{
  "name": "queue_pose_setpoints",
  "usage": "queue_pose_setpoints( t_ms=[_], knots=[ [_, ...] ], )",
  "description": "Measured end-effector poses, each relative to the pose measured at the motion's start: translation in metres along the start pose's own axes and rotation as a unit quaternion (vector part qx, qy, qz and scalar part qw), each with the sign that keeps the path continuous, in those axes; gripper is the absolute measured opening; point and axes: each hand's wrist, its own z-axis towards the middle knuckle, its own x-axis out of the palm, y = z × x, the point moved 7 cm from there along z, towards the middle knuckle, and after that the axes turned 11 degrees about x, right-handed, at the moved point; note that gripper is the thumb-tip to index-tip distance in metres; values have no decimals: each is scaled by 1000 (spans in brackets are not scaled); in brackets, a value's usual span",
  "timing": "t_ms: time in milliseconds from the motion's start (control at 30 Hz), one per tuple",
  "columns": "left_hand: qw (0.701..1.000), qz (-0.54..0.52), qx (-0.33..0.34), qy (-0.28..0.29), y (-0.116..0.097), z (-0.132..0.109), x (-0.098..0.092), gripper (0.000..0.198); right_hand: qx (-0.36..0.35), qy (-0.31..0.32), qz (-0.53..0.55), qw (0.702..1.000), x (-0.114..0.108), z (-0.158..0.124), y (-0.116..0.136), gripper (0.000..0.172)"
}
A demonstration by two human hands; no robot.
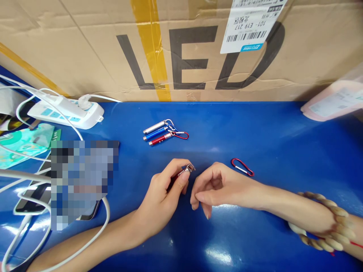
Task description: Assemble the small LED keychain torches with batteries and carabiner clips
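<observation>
My left hand (170, 185) is closed around a small red penlight (178, 175), whose silver end with a metal clip (190, 167) sticks out past the thumb. Most of its barrel is hidden by my fingers. Just to the right, my right hand (217, 187) has curled fingers with the thumb tip against the index finger; anything between them is hidden. A red carabiner (242, 167) with a silver gate lies loose on the table behind my right wrist. Farther back, silver (154, 127), blue (155, 133) and red (160, 139) penlights lie side by side, carabiners attached.
A large cardboard box (85, 49) marked LED stands along the back of the blue table (272, 132). At left are a white power strip (68, 111), tangled white cables (106, 215), a phone and a blurred-out patch. A pinkish labelled container (334, 100) stands back right.
</observation>
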Motion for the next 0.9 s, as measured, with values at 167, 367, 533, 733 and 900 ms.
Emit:
queue_pose_setpoints(
  t_ms=[167,367,533,733,900],
  knots=[
    [1000,-3,-2,0,1,0,0,12,8,-4,-13,1000,-1,1,-2,7],
    [1000,-11,-3,0,0,0,0,12,-6,-9,-35,999,1,-1,4,7],
    [1000,-23,-13,1,1,0,1,12,-8,-12,-15,1000,-2,-1,3,12],
    [1000,-1,-2,-1,1,0,-1,12,17,-31,-7,999,-3,1,-1,5],
    [1000,2,3,0,0,1,-1,13,19,-22,-11,1000,-2,0,0,3]
  ],
)
